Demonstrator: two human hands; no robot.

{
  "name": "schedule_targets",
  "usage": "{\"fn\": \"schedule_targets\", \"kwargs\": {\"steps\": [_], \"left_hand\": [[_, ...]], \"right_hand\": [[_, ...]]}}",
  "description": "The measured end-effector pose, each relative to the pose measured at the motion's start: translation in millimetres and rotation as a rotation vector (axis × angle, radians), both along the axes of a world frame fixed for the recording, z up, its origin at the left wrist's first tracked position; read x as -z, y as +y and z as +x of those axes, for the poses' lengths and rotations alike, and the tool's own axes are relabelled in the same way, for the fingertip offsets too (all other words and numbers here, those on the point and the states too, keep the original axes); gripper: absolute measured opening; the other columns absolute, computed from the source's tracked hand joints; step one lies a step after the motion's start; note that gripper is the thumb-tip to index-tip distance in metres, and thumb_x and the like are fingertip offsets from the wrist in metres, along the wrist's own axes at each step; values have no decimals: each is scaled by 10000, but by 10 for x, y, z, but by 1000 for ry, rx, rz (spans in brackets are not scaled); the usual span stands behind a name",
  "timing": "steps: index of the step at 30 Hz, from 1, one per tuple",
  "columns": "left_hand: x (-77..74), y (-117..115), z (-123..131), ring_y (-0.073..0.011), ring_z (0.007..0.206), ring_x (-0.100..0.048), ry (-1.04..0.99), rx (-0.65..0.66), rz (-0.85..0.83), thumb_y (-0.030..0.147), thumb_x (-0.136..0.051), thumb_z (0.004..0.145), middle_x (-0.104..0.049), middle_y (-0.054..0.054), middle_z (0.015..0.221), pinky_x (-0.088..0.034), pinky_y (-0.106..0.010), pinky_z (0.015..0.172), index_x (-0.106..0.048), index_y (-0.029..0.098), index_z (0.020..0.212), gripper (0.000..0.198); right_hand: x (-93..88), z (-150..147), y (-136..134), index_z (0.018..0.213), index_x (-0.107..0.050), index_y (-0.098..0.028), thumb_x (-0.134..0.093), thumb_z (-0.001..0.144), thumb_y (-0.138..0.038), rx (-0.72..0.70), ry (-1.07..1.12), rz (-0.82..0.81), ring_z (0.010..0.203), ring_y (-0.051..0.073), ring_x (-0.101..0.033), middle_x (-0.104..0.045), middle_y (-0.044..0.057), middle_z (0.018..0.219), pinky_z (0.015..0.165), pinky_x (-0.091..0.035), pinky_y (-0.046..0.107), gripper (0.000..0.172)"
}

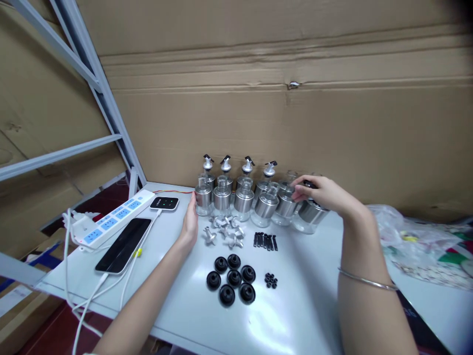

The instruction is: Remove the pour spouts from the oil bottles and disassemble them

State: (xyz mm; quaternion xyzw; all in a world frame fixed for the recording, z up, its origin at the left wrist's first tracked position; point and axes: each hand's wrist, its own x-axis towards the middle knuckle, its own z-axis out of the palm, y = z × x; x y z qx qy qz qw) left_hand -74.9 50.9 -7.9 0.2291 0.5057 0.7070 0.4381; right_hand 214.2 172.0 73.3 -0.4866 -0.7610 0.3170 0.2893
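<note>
Two rows of small glass bottles with steel collars (244, 199) stand at the back of the white table (306, 305); the rear ones carry pourer tops (226, 163). My left hand (189, 222) lies flat and open on the table, its fingertips beside the leftmost bottle (204, 197). My right hand (323, 193) is curled over the rightmost bottles, fingers touching the top of one bottle (309, 214). In front lie several metal spouts (225, 230), black pins (265, 240), black rubber stoppers (232, 279) and tiny black rings (271, 280).
A white power strip (111, 219), a black phone on a cable (124, 244) and a small black device (164, 202) lie at the left. Crumpled plastic bags (417, 241) lie at the right. Cardboard sheets (281, 98) back the table; a metal rack frame (92, 79) stands at left.
</note>
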Motion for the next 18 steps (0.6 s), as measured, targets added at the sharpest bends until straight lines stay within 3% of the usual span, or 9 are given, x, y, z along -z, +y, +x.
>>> {"fn": "schedule_targets", "kwargs": {"steps": [4,8,10,12,15,18], "left_hand": [[4,-9,2,-121,1418,-146,-6,6,-2,359,-296,956,-228,89,1514,-61,-367,1177,-303,310,1415,462],[64,6,-26,-134,1421,-134,22,8,-12,388,-318,945,-220,78,1521,-35,-398,1172,-302,325,1413,472],[97,20,-41,-137,1423,-127,45,5,-4,400,-335,939,-216,80,1523,-58,-394,1173,-316,335,1403,470],[120,31,-52,-141,1426,-121,58,11,7,403,-347,936,-212,89,1524,-90,-415,1169,-317,353,1396,465],[128,37,-60,-146,1420,-158,37,45,23,392,-340,940,-226,93,1521,-152,-466,1151,-306,373,1390,452],[117,36,-67,-144,1410,-199,22,72,50,387,-340,939,-250,88,1515,-201,-463,1137,-319,379,1379,441]], "right_hand": [[-84,-13,-58,864,-630,-186,-607,746,-297,114,230,123,631,161,-630,-680,18,673,643,-483,298,164],[-171,40,-18,836,-668,-172,-641,698,-201,431,564,316,831,123,-565,-671,30,868,777,-388,246,144],[-130,88,77,796,-654,-152,-605,685,-153,593,741,252,807,112,-541,-647,28,848,741,-372,234,121],[-40,141,184,786,-616,-147,-541,702,-172,658,846,154,721,113,-525,-623,29,796,652,-373,240,115],[118,205,318,719,-577,-148,-489,686,-216,633,906,0,622,137,-510,-603,45,701,546,-376,256,116],[234,237,411,621,-508,-174,-430,653,-222,538,932,-94,614,179,-565,-580,62,634,544,-438,299,97]]}}
